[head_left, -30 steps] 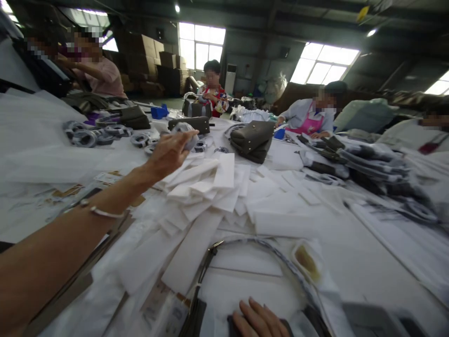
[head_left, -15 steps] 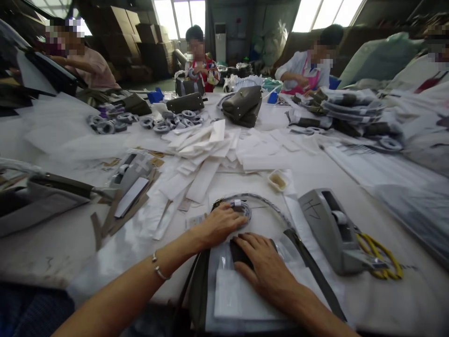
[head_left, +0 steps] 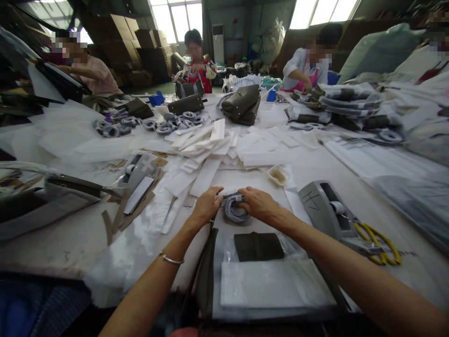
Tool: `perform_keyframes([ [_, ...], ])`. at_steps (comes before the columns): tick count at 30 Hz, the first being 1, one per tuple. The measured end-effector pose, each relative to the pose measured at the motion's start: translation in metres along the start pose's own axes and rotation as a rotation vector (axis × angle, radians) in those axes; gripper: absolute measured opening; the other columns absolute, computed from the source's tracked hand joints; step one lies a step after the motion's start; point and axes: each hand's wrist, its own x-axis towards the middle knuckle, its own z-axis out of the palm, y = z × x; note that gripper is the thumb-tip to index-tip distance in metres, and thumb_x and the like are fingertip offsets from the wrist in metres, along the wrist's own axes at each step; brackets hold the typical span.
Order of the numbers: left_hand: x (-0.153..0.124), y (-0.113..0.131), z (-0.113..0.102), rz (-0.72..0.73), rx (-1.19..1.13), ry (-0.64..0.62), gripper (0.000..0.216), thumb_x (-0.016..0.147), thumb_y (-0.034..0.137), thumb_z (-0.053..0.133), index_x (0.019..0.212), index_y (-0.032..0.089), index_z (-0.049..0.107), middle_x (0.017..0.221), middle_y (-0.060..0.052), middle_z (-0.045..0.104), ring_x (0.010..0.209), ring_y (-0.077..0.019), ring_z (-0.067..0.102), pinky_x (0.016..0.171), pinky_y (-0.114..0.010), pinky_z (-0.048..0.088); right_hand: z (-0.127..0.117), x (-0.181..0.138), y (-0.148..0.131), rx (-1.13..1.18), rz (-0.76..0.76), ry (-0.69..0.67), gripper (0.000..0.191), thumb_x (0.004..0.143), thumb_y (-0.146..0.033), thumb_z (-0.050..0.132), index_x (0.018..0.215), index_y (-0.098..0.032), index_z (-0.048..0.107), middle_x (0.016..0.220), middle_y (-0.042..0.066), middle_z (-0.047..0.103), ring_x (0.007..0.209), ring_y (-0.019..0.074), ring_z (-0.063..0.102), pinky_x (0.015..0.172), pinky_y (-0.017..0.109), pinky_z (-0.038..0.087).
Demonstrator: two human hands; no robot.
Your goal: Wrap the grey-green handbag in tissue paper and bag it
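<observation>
My left hand (head_left: 206, 204) and my right hand (head_left: 257, 204) both grip a coiled grey strap (head_left: 234, 210) on the white table, one from each side. Just in front of me lies a dark olive bag (head_left: 210, 276) wrapped in clear plastic, with a dark leather flap (head_left: 258, 246) and a white foam sheet (head_left: 273, 283) on top of it. A thin bracelet (head_left: 171, 259) sits on my left wrist.
A grey tape dispenser (head_left: 328, 214) and yellow-handled scissors (head_left: 380, 243) lie to my right. White foam strips (head_left: 210, 150) are piled ahead, with more coiled straps (head_left: 164, 126) and olive bags (head_left: 242, 105) beyond. Other people work around the far side of the table.
My left hand came back from the far pile with a coiled strap and set it near the bag. My right hand left the leather flap and moved up to the coil.
</observation>
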Motion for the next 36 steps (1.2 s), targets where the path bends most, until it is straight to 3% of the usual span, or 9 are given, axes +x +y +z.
perform_keyframes([
  [5,0.004,-0.005,0.014,0.003,-0.040,-0.051,0.030,0.089,0.011,0.049,0.111,0.018,0.069,0.115,-0.006,0.072,0.109,-0.0188,0.065,0.102,-0.031,0.048,0.017,0.022,-0.010,-0.068,-0.053,-0.039,0.018,0.095,-0.024,0.056,0.108,-0.016,0.067,0.106,0.010,0.066,0.101,0.0221,0.064,0.086,0.028,0.046],
  [10,0.006,-0.005,0.014,0.014,-0.052,-0.067,0.033,0.091,0.011,0.042,0.111,0.018,0.068,0.115,-0.006,0.071,0.110,-0.0171,0.064,0.102,-0.029,0.046,0.019,0.031,-0.015,-0.087,-0.011,0.009,0.028,0.094,-0.025,0.058,0.121,-0.016,0.058,0.115,0.011,0.061,0.102,0.0226,0.063,0.082,0.029,0.047],
  [13,0.006,-0.005,0.011,0.036,-0.044,-0.094,0.025,0.094,0.022,0.047,0.108,0.020,0.067,0.111,-0.004,0.070,0.106,-0.0169,0.064,0.097,-0.027,0.048,0.016,0.038,-0.012,-0.125,0.027,0.019,0.034,0.093,-0.030,0.060,0.123,-0.015,0.058,0.117,0.013,0.059,0.094,0.0239,0.065,0.074,0.031,0.049],
  [17,0.009,-0.003,0.012,-0.004,0.014,-0.105,0.028,0.090,0.040,0.058,0.105,0.018,0.063,0.103,-0.007,0.069,0.091,-0.0206,0.065,0.080,-0.031,0.051,0.014,0.042,-0.011,-0.176,0.001,-0.008,0.020,0.095,-0.026,0.054,0.104,-0.016,0.068,0.111,0.011,0.061,0.091,0.0227,0.064,0.071,0.030,0.049],
  [21,0.012,0.002,0.015,-0.006,0.122,-0.125,0.028,0.088,0.028,0.059,0.115,0.017,0.060,0.104,-0.008,0.068,0.098,-0.0229,0.063,0.084,-0.033,0.049,0.016,0.040,-0.015,-0.209,-0.045,0.038,0.023,0.096,-0.026,0.051,0.108,-0.015,0.068,0.122,0.014,0.059,0.118,0.0286,0.052,0.095,0.039,0.044],
  [23,0.011,0.007,0.015,0.025,0.196,-0.142,0.023,0.088,0.021,0.057,0.109,0.018,0.062,0.105,-0.009,0.066,0.102,-0.0236,0.061,0.086,-0.033,0.047,0.019,0.038,-0.016,-0.202,-0.072,0.044,0.024,0.098,-0.025,0.048,0.110,-0.015,0.066,0.119,0.013,0.062,0.120,0.0276,0.050,0.102,0.041,0.038],
  [26,0.009,0.014,0.014,0.059,0.304,-0.158,0.014,0.088,0.017,0.055,0.097,0.018,0.065,0.100,-0.010,0.064,0.100,-0.0258,0.060,0.083,-0.034,0.048,0.025,0.035,-0.014,-0.177,-0.066,0.026,0.023,0.098,-0.019,0.043,0.110,-0.014,0.063,0.106,0.012,0.067,0.103,0.0233,0.059,0.092,0.035,0.043],
  [29,0.005,0.021,0.015,0.076,0.378,-0.140,0.017,0.089,0.016,0.053,0.100,0.018,0.065,0.101,-0.010,0.063,0.101,-0.0262,0.059,0.083,-0.034,0.048,0.031,0.034,-0.011,-0.168,-0.042,0.020,0.024,0.098,-0.015,0.041,0.112,-0.013,0.059,0.108,0.012,0.065,0.097,0.0220,0.060,0.081,0.031,0.046],
  [36,-0.009,0.033,0.028,0.038,0.455,-0.065,0.023,0.093,0.009,0.045,0.105,0.014,0.064,0.105,-0.013,0.064,0.102,-0.0255,0.058,0.086,-0.035,0.047,0.037,0.034,-0.010,-0.187,-0.051,0.011,0.025,0.098,-0.014,0.041,0.109,-0.016,0.063,0.118,0.010,0.062,0.106,0.0207,0.055,0.089,0.030,0.043],
])
